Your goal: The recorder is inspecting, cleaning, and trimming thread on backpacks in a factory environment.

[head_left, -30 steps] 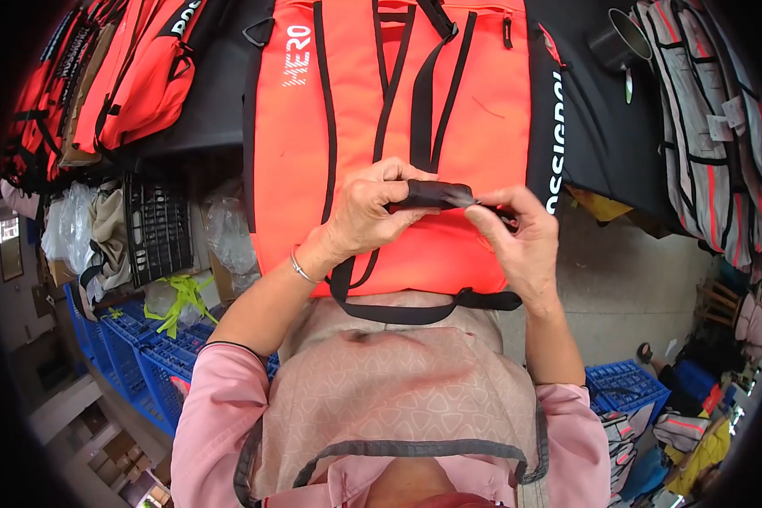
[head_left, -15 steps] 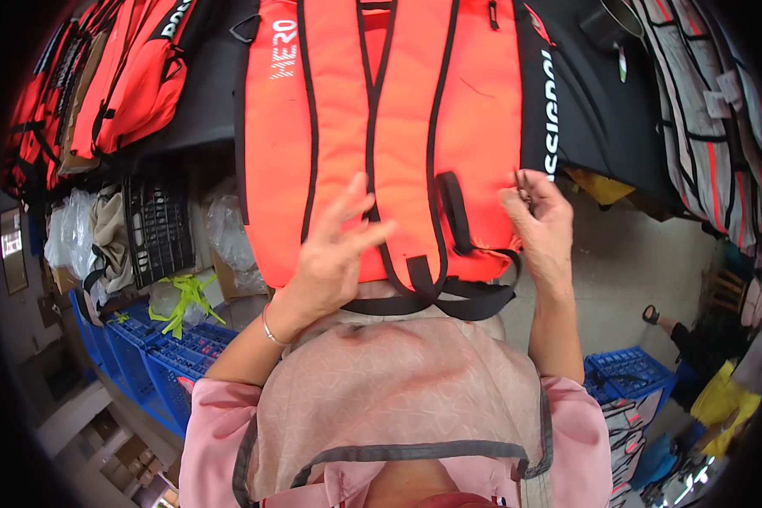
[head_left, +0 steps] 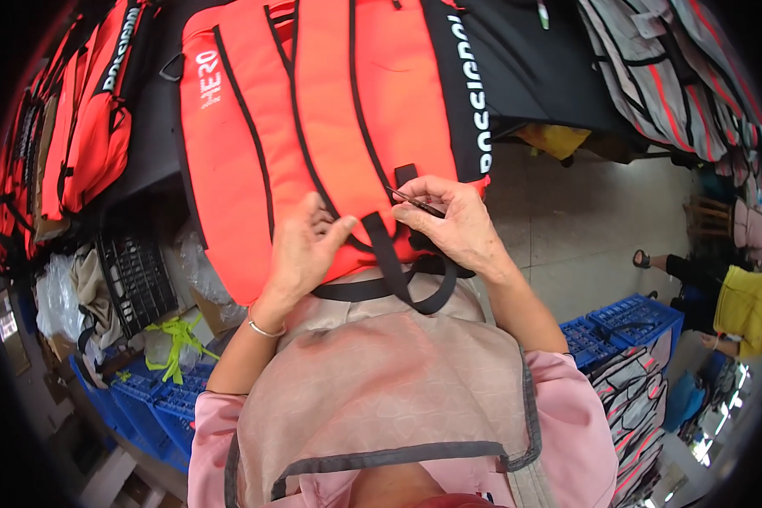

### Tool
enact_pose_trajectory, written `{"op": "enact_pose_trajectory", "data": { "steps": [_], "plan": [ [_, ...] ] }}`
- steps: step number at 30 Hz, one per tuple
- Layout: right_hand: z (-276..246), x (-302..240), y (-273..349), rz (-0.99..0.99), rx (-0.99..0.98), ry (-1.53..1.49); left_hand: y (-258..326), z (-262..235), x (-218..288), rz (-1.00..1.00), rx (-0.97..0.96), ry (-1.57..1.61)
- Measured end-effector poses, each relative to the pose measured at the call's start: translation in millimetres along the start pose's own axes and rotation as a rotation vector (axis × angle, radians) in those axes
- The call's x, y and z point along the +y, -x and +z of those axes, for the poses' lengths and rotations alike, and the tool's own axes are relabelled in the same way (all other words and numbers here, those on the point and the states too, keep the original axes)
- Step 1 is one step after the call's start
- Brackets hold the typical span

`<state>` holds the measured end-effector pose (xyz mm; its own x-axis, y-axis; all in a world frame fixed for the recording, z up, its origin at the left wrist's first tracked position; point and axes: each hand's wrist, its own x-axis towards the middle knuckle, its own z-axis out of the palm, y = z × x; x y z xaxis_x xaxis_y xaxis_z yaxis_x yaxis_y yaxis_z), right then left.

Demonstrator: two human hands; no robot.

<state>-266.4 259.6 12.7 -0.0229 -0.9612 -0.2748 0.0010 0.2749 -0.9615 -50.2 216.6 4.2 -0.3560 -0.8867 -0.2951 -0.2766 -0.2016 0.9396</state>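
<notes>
An orange-red backpack [head_left: 229,169] with black edging lies in front of me, its padded shoulder straps [head_left: 334,127] facing up. My right hand [head_left: 461,227] is closed around small dark thread snips [head_left: 419,204], their thin tip pointing left over the strap's lower end. Just left of that strap end, my left hand [head_left: 300,250] rests over the backpack with fingers loosely curled and thumb held apart; nothing shows in it. A black webbing strap [head_left: 387,258] hangs from the strap end in a loop near my apron. Part of the webbing is hidden behind my right hand.
More orange-red bags [head_left: 93,135] lie at the left, grey ones [head_left: 665,85] at the right, on the black-covered table [head_left: 516,76]. Blue crates [head_left: 631,322] stand on both sides below. A person in yellow [head_left: 741,300] is at the far right.
My right hand has come inward from the backpack's right edge, bringing the snips over the strap end. My left hand's spread fingers have curled. The backpack appears shifted left and turned in view.
</notes>
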Motion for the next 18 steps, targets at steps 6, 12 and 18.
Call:
{"op": "enact_pose_trajectory", "data": {
  "steps": [6,12,18],
  "plan": [
    [-12,-12,5,-0.121,0.329,0.022,-22,-6,29,0.197,0.068,0.242],
    [2,-15,-14,-0.181,0.225,-0.074,-30,-8,35,0.256,-0.073,0.283],
    [23,-19,-33,-0.250,0.063,-0.198,-37,-5,34,0.360,-0.099,0.269]
  ]
}}
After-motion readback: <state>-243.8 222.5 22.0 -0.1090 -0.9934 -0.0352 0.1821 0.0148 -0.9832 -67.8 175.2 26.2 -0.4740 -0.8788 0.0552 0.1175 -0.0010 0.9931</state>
